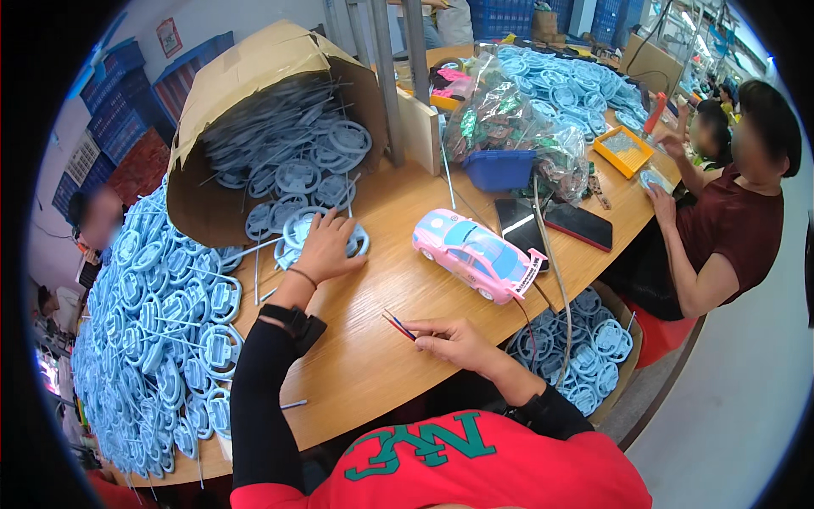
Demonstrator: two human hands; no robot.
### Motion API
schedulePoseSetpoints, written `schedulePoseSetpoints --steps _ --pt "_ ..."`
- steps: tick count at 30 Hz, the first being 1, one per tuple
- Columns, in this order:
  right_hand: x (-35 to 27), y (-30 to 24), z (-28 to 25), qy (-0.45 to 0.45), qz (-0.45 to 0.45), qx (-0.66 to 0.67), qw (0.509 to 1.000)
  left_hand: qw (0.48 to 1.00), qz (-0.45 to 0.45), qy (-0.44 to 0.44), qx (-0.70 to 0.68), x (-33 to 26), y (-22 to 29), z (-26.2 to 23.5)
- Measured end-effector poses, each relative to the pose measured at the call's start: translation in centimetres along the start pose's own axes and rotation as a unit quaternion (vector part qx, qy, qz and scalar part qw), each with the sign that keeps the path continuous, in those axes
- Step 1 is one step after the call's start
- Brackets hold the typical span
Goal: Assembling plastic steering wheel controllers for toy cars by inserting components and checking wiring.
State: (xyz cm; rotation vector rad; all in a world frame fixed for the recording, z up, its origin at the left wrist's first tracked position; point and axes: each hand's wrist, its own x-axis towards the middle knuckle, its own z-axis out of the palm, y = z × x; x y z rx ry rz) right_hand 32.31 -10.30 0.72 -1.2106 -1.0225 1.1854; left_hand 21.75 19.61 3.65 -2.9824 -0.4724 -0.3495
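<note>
My left hand (326, 248) reaches to the mouth of a tipped cardboard box (254, 64). Its fingers curve over a light-blue plastic toy steering wheel (298, 227) lying there with others like it. Above the table's front part, my right hand (454, 343) pinches a red and a dark-blue wire (400, 326), their bare ends pointing up and left. Between and beyond my hands stands a pink toy car (476, 253) with blue windows. A thin cable drops from its rear over the table edge; whether it joins the wires in my right hand cannot be seen.
A large heap of blue steering wheels (161, 331) rises at left; more fill a box (593, 352) below the table's right edge. Beyond the car are a blue bin (500, 170), bagged circuit boards (492, 119), two phones and a yellow tray (623, 148). A co-worker (729, 204) sits at right.
</note>
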Motion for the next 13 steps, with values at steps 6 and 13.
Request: schedulePoseSetpoints --steps 6,13 --pt "0.0 -0.1 0.2 -0.006 0.005 -0.011 1.000 0.997 0.030 -0.050 -0.050 -5.2 0.3 -2.3" --pt "0.2 0.7 0.3 -0.010 -0.006 -0.040 0.999 0.973 -0.225 0.026 -0.037 -8.1 -1.4 -0.8"
